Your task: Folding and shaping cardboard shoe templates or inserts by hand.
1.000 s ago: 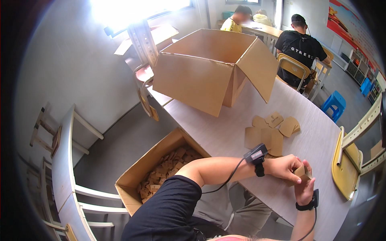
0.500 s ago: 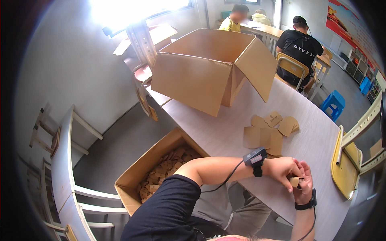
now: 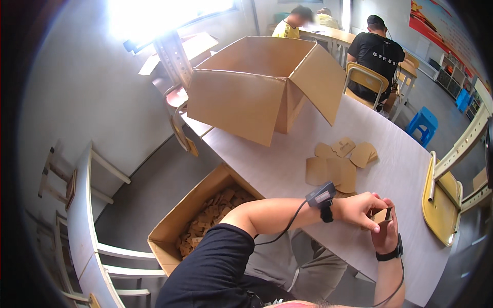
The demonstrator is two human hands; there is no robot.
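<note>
Left hand [image 3: 358,211]: is pinching a folded cardboard piece [image 3: 381,216], fingers closed on it
Right hand [image 3: 387,235]: is cupping the same piece, half-curled
Flat cardboard pieces [image 3: 340,171]: are lying beyond the grip, leftward

Classroom-like workroom with tables [image 3: 395,177] and chairs [image 3: 442,208]

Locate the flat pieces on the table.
In the head view, right of centre, the flat pieces lie between the big box and left hand.
</note>
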